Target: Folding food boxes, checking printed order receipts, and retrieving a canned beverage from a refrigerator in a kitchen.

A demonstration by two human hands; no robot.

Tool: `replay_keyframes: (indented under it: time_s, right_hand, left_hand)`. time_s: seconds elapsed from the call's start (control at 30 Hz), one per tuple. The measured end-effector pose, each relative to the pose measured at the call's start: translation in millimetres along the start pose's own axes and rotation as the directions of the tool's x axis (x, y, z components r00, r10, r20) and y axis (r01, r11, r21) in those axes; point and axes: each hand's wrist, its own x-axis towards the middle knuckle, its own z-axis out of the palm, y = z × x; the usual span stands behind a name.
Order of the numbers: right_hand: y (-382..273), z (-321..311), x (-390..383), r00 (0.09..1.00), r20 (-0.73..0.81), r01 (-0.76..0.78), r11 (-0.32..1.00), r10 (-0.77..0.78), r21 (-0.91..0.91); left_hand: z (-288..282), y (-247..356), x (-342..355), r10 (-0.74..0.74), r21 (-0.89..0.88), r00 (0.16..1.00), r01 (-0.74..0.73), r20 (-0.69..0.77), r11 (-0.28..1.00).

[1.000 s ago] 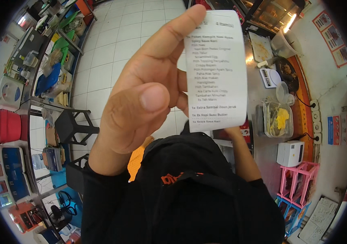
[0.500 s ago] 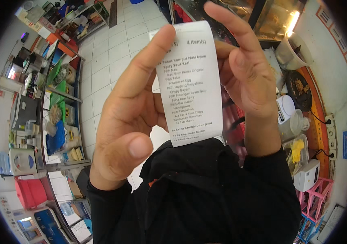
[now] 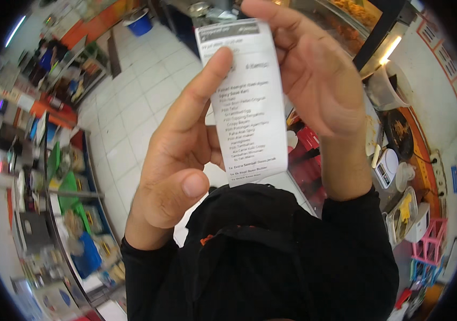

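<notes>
— Both hands have shifted since a moment ago: the right hand (image 3: 319, 91) now sits higher, beside the slip, and the view has swung so more white floor tile (image 3: 132, 112) shows on the left

— Where is the paper?

— A long white printed receipt (image 3: 247, 101) hangs upright in front of the black-sleeved chest, between the two hands. On the left hand (image 3: 180, 160) the forefinger lies across the face of the receipt near its top, thumb curled low and free

— And the right?

— Its fingers (image 3: 271, 16) are together, curved behind the receipt's upper edge, clamped on it

— Anything around?

— Cluttered shelves (image 3: 62, 187) at left, a desk (image 3: 426, 176) with a scale and trays at right
</notes>
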Motion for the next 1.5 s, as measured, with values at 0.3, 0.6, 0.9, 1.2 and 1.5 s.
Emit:
replay_keyframes:
  time_s: [0.3,0.6,0.9,1.2,1.5]
  right_hand:
    - [75,-43,77,0.773,-0.352,0.413,0.84,-0.527,-0.352]
    - [-91,-222,103,0.081,-0.256,-0.041,0.253,-0.963,-0.967]
    - [-191,-277,137,0.188,-0.072,-0.808,-0.112,-0.98,-0.579]
    - [-176,-273,195,0.568,0.087,-0.802,-0.575,-0.818,-0.164]
    - [-163,-273,219,0.644,-0.041,-0.764,-0.645,-0.764,0.0]
  left_hand:
    - [-116,-59,79,0.306,0.533,0.841,-0.524,0.446,0.664]
    - [-238,-188,195,0.145,0.554,0.924,-0.332,0.354,0.764]
    - [-450,-385,256,-0.299,0.773,0.952,0.138,0.07,0.619]
    - [-581,-521,200,-0.652,0.782,0.707,0.559,-0.275,0.277]
    - [-695,-558,163,-0.821,0.69,0.408,0.723,-0.398,0.025]
